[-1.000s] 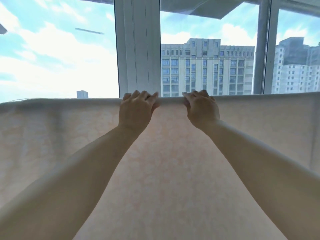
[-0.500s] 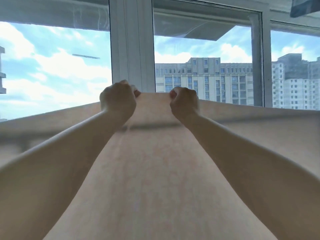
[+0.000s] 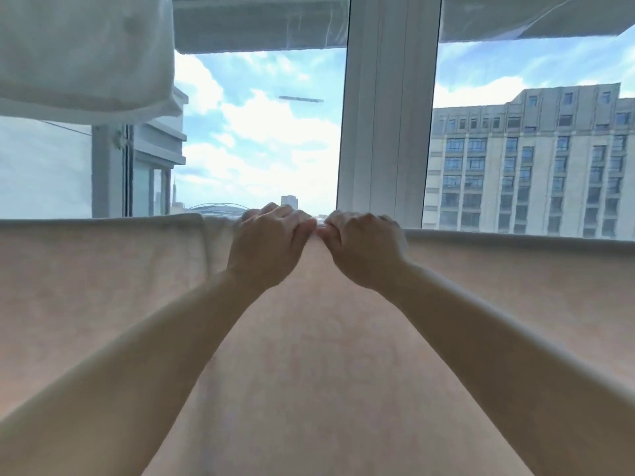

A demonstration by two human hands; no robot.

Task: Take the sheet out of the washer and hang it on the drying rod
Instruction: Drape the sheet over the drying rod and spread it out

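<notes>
A pale pink sheet (image 3: 103, 276) hangs across the whole width of the view, draped over a drying rod that it hides. My left hand (image 3: 268, 242) and my right hand (image 3: 364, 249) sit side by side at the sheet's top fold, knuckles almost touching. Both have their fingers curled over the fold and grip the cloth there. The sheet is bunched into a small fold just left of my left hand. Between my forearms the cloth slopes down toward me.
A white cloth (image 3: 86, 56) hangs from above at the upper left. Behind the sheet stands a window with a white frame post (image 3: 385, 115). Buildings (image 3: 529, 159) and cloudy sky show through the glass.
My hands have moved closer together along the top fold and now nearly touch. The view has swung left, bringing the white hanging cloth into sight.
</notes>
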